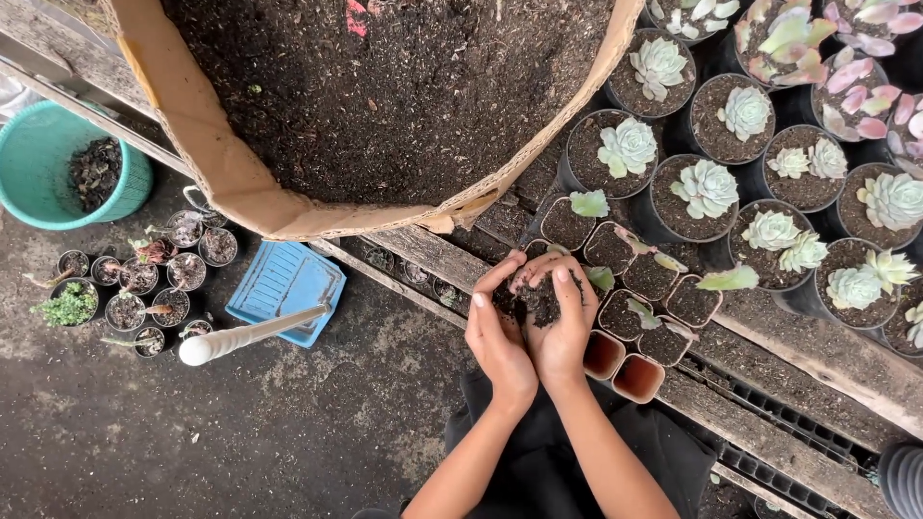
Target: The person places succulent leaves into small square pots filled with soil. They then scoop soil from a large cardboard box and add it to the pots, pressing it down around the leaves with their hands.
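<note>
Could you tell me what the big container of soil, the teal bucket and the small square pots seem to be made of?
The big container looks like raw brown cardboard, its rim frayed. The teal bucket seems smooth moulded plastic with an even sheen. The small square pots appear thin plastic, terracotta-coloured inside; clay cannot be excluded.

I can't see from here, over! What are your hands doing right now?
Left hand and right hand cupped together around a small pot of soil. Two empty square pots right beside them. Nothing blocking.

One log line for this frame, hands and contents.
left hand: cupped, holding soil | right hand: cupped on same soil | below: small square pots | bench
</note>
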